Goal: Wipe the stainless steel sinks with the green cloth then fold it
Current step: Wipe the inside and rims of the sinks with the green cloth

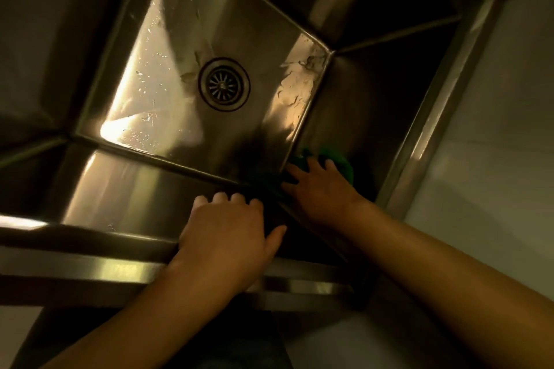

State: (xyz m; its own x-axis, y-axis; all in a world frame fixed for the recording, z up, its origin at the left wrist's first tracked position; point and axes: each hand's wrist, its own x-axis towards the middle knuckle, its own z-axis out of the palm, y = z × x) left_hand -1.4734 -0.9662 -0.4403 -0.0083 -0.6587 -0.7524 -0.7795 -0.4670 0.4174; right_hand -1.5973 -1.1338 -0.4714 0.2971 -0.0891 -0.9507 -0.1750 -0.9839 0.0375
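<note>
Left hand (227, 237) on sink (126, 189); drain (224, 84) beyond.

The cloth (337, 160) is green; the sink (168, 75) is silvery steel with a dark-ringed drain (223, 84).

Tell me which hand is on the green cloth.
The right hand, fingers spread flat on the green cloth against the right wall of the sink; the left hand only rests over its front rim.

Two bare hands (227, 231) (323, 193), bare forearms (449, 275)
</note>
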